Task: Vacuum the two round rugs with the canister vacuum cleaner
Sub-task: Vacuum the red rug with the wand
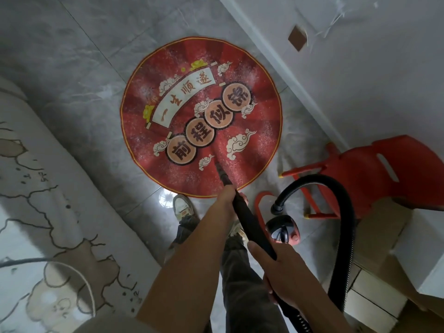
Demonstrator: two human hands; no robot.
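Left hand [227,200] and right hand [284,275] are both gripping the wand [251,224], nozzle working the red round rug [259,111] just beyond the left hand; white specks are covering most of it, so probably early.

- My left hand [227,200] reaches forward, arm outstretched, fingers wrapped round the wand [252,224].
- My right hand [286,277] grips it nearer my body.

Round red rug [201,116] with gold edging flat on tiled floor [84,68], black vacuum wand [249,222] tip touching its near part, red-and-black canister [284,233] just beside
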